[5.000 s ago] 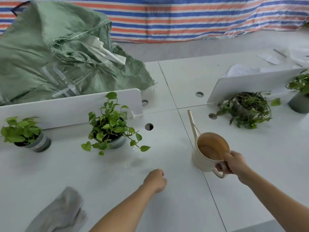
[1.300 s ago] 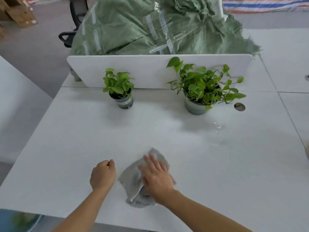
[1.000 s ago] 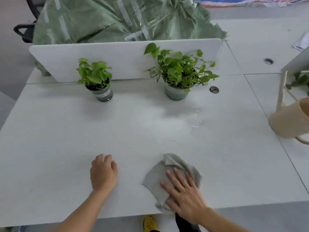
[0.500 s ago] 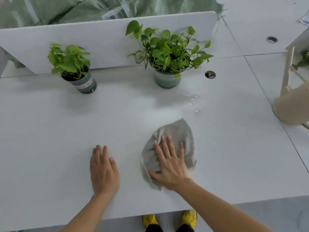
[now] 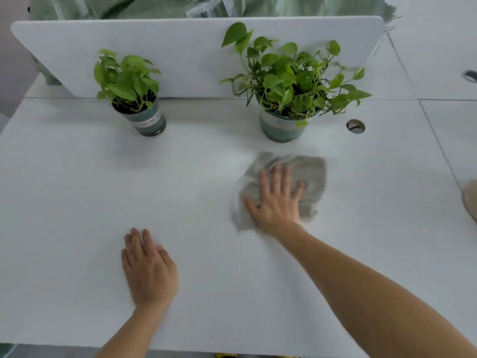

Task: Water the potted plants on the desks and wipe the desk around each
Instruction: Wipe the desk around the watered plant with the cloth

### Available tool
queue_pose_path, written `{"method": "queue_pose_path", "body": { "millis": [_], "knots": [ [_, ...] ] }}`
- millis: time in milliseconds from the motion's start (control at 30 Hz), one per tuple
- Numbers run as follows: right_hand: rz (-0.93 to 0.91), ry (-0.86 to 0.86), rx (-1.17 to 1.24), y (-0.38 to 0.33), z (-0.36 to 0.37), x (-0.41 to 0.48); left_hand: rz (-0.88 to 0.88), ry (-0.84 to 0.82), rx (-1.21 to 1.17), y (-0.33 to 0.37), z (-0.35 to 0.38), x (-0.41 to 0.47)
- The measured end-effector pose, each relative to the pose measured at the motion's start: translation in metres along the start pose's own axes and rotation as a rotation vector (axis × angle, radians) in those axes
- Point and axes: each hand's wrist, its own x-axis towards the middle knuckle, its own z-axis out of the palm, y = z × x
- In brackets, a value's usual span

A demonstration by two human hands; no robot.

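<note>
The right hand (image 5: 277,202) presses the grey cloth (image 5: 307,174) flat with fingers spread, just in front of the larger pot (image 5: 282,129) of leafy vines. The left hand (image 5: 148,270) rests open on the desk (image 5: 77,202); a smaller pot (image 5: 149,122) holds a leafy plant.

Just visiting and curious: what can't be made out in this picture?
Head view:
- desk under the cloth: covered by it and the right hand.
- beige object: cut off by the right edge.
- small pot's label: wraps round, partly readable.
- green sack: mostly behind the divider.
</note>
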Motion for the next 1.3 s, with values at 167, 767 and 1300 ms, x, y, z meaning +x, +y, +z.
{"method": "queue_pose_path", "body": {
  "millis": [167, 767, 1300],
  "knots": [
    [-0.436, -0.015, -0.052, 0.046, 0.016, -0.074, -0.017, -0.041, 0.049, 0.010, -0.006, -0.001],
    [-0.202, 0.032, -0.039, 0.134, -0.012, -0.012, 0.071, -0.085, 0.027, 0.158, 0.032, 0.010],
    [0.047, 0.104, -0.023, 0.163, -0.075, 0.162, 0.063, -0.072, 0.110, 0.158, 0.037, 0.013]
  ]
}}
